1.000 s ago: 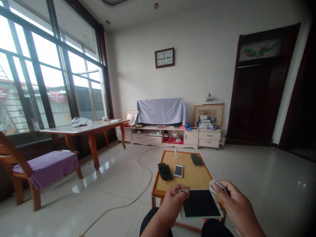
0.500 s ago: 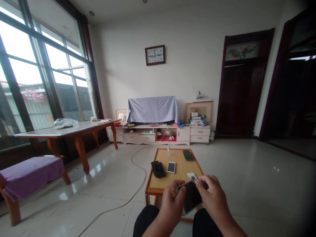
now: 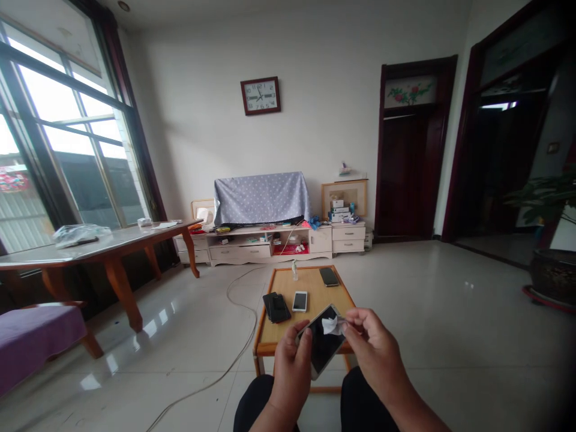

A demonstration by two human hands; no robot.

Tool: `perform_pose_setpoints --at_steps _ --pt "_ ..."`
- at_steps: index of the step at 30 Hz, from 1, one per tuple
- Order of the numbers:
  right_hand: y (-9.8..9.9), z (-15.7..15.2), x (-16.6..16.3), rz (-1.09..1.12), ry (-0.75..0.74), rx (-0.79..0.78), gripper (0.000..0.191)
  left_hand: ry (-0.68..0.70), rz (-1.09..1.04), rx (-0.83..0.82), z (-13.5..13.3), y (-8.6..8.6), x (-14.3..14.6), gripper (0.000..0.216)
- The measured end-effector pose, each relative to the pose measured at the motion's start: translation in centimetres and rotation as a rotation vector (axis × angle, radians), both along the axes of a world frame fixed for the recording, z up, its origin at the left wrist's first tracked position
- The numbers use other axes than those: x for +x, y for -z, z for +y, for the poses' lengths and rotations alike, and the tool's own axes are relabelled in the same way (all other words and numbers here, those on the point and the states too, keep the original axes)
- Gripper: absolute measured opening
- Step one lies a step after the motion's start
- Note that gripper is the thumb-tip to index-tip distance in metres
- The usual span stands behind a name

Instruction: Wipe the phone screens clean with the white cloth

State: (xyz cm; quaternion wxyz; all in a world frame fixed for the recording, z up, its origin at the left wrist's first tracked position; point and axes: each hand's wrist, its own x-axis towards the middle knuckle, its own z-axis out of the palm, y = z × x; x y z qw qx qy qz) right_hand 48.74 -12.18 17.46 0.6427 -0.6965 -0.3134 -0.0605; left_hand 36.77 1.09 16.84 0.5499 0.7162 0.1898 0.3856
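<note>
The left hand (image 3: 290,366) is closed around the lower edge of a tilted phone (image 3: 320,347), held above the person's lap at the near end of the counter (image 3: 315,288). The right hand (image 3: 371,348) pinches a small white wipe (image 3: 332,325) against the screen near 1 o'clock. The one-edge grip looks thin; hard rubbing could lever the phone loose onto the floor.

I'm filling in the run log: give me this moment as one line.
left hand: holds phone | right hand: presses white wipe on its screen | low table: three more phones, small bottle
</note>
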Motion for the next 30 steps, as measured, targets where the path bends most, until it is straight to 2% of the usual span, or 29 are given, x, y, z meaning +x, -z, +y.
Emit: perform_pose_setpoints --at_steps 3,6,10,13,16,18,21,25,27,30 --pt "-0.7 -0.6 1.0 -0.067 0.09 -0.087 0.025 -0.032 0.003 -0.023 -0.1 -0.1 0.0 0.042" --pt "-0.5 0.0 -0.1 -0.18 0.114 -0.187 0.01 0.005 -0.006 -0.031 -0.5 0.3 0.3 0.042" --pt "0.5 1.6 -2.1 -0.296 -0.06 -0.116 0.012 0.013 -0.004 -0.002 -0.8 0.9 0.4 0.039" --pt "1.4 2.1 -1.2 -0.203 -0.136 -0.05 0.017 0.008 -0.018 -0.018 -0.6 0.9 0.1 0.039" --pt "1.9 2.0 1.2 -0.055 -0.047 -0.052 0.025 0.012 -0.027 -0.036 -0.5 0.7 -0.3 0.039" --pt "2.0 1.9 2.0 -0.036 0.034 -0.07 0.029 0.014 -0.018 -0.048 -0.6 0.6 -0.4 0.04" --pt "1.7 1.9 0.4 -0.146 0.041 -0.094 0.027 0.006 -0.015 -0.05 -0.7 0.7 -0.1 0.04" --pt "0.9 1.9 -2.9 -0.307 -0.123 -0.113 0.025 0.008 -0.052 -0.061 -0.8 0.5 0.2 0.038" --pt "0.5 1.9 -2.4 -0.298 -0.059 -0.127 0.024 0.024 -0.048 -0.051 -0.7 0.5 0.2 0.038" --pt "0.3 1.8 0.6 -0.208 0.122 -0.137 0.025 0.018 -0.024 -0.023 -0.6 0.6 0.0 0.039"
